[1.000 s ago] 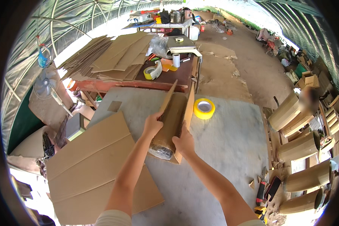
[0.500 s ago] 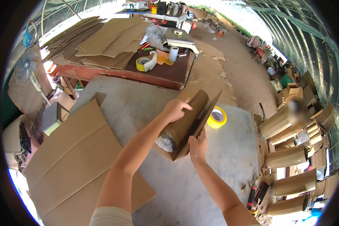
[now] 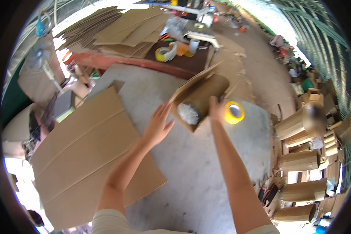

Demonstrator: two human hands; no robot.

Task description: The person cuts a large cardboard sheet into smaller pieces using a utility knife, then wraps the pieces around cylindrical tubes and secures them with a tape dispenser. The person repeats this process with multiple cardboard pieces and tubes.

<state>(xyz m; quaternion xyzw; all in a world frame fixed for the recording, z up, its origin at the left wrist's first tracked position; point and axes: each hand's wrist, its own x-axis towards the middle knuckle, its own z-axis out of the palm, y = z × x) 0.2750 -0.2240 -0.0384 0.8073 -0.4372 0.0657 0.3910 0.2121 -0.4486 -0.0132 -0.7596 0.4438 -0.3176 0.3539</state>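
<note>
Two hands [image 3: 156, 125], one brown roll [image 3: 208, 94], two bright-yellow tape rolls [image 3: 234, 118] (counting the far one), one fan [image 3: 38, 58]

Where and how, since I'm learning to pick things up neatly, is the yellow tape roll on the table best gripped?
Probably grip the yellow tape roll by its ring, pinching between hole and outer edge, coming from above and its right: it appears to lie flat, hole upward, with the right hand and brown roll close on its left.
</note>
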